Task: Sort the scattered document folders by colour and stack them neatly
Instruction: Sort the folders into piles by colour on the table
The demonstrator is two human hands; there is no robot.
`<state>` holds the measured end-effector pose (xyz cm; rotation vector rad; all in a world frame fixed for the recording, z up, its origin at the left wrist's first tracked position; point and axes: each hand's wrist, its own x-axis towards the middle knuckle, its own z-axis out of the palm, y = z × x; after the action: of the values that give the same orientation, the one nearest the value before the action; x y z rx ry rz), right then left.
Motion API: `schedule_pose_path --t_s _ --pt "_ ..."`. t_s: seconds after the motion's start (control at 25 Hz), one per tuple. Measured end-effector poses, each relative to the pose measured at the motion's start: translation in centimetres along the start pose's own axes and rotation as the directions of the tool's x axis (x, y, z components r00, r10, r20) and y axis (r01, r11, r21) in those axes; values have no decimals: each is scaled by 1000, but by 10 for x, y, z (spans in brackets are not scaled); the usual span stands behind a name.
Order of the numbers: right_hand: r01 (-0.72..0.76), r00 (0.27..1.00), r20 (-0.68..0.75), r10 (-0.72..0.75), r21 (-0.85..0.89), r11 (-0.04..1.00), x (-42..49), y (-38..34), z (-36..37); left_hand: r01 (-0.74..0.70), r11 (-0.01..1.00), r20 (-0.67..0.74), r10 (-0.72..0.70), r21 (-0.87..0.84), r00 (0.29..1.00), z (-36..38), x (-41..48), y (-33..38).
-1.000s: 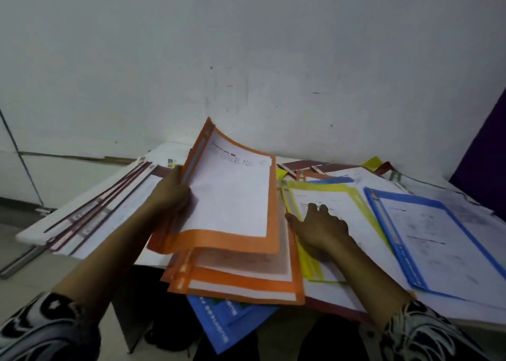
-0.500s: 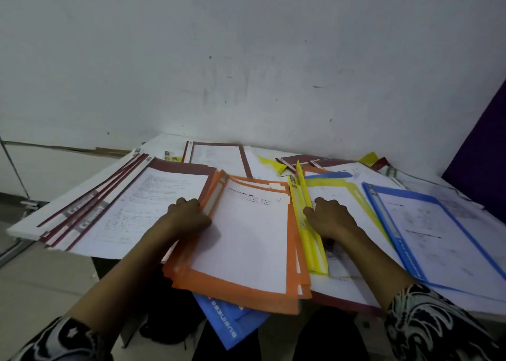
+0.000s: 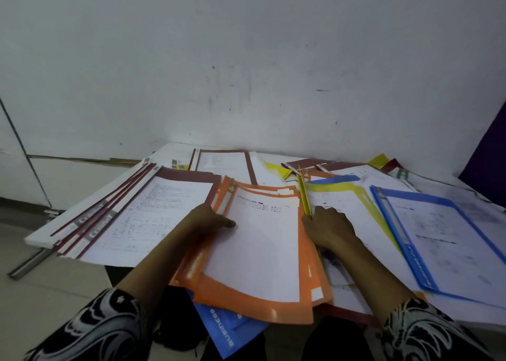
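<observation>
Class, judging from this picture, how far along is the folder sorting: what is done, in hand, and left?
Done: maroon-edged plastic folders lie stacked at the left, orange-edged plastic folders in the middle. In hand: the left hand holds the orange stack's edge; the right hand holds a yellow plastic folder by its raised edge. Left: blue-edged plastic folders and mixed folders at the back lie unsorted.

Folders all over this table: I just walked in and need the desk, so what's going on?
A person is sorting folders by colour. The left hand holds the left edge of the orange stack, thumb on top. The right hand pinches a yellow folder, raised on edge beside that stack. Maroon folders are piled at the left, a blue folder lies at the right, and mixed folders at the back are not yet sorted.
</observation>
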<state>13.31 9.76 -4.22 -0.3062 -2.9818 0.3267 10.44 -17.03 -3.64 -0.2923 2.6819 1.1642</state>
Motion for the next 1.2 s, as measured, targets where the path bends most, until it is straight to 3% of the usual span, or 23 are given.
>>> schedule_pose_path --t_s 0.12,0.2,0.36,0.56,0.68,0.8,0.92,1.2 --pt "3 1000 3 -3 14 1000 1 4 -1 -70 988 13 73 -140 997 0 -3 7" --pt "7 1000 -10 -7 19 1000 1 8 -2 -186 966 -66 177 -177 982 -17 0 16" --pt "5 1000 -26 -5 1 1000 0 10 4 -248 967 -375 249 51 893 -62 30 21" --pt "46 999 -8 -48 -147 988 -5 2 8 -38 981 -241 85 193 967 -39 57 -12" --pt "59 998 -6 -62 -187 981 -6 -4 13 -87 980 -194 122 177 973 -38 58 -8" --pt "54 999 9 -53 -176 983 -1 -7 12 -72 981 -7 75 178 997 -42 46 3" --pt "42 999 17 -39 -158 987 3 -5 10 -97 945 127 59 314 990 -28 26 7" --pt "47 999 20 -44 -174 984 1 -11 10 -138 866 32 140 480 990 26 3 8"
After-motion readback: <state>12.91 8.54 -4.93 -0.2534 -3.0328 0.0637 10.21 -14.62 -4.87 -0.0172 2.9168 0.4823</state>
